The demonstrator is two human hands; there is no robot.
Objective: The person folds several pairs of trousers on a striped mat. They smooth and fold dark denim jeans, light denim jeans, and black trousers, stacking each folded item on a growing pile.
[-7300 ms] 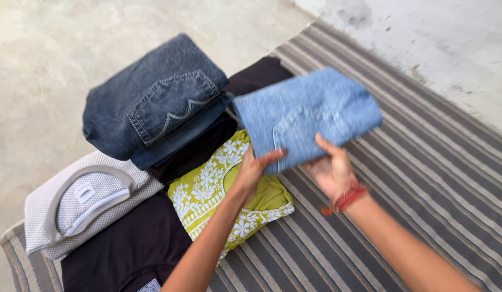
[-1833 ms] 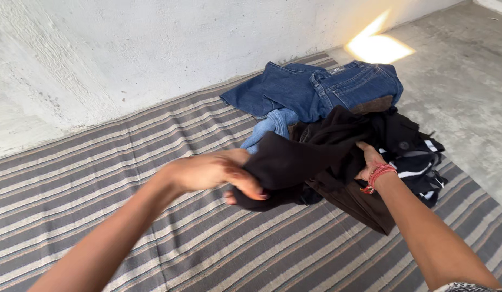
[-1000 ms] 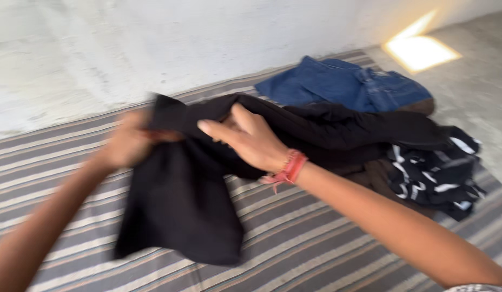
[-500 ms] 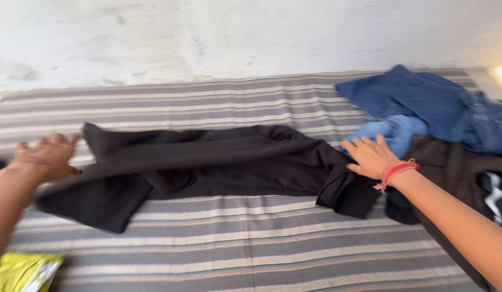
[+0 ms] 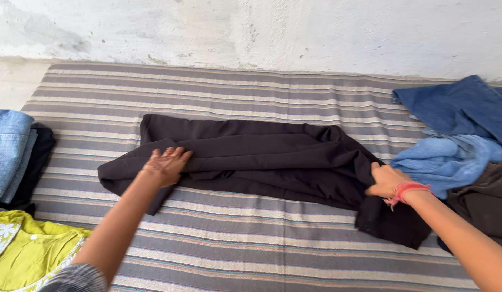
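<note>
A black garment [image 5: 262,159] lies spread lengthwise across the middle of a striped mat [image 5: 251,243], which sits on the floor against a pale wall [image 5: 262,32]. The left hand [image 5: 167,165] rests flat on the garment's left part, fingers spread apart and pressing the cloth down. The right hand [image 5: 385,180], with a red thread band at the wrist, is closed on the garment's right end, pinching a fold of it. Just right of that hand lies a heap of blue jeans [image 5: 456,130] over dark brown cloth [image 5: 483,205]. At the mat's left edge sit folded light blue denim [image 5: 7,146] and a yellow-green embroidered top [image 5: 24,254].
</note>
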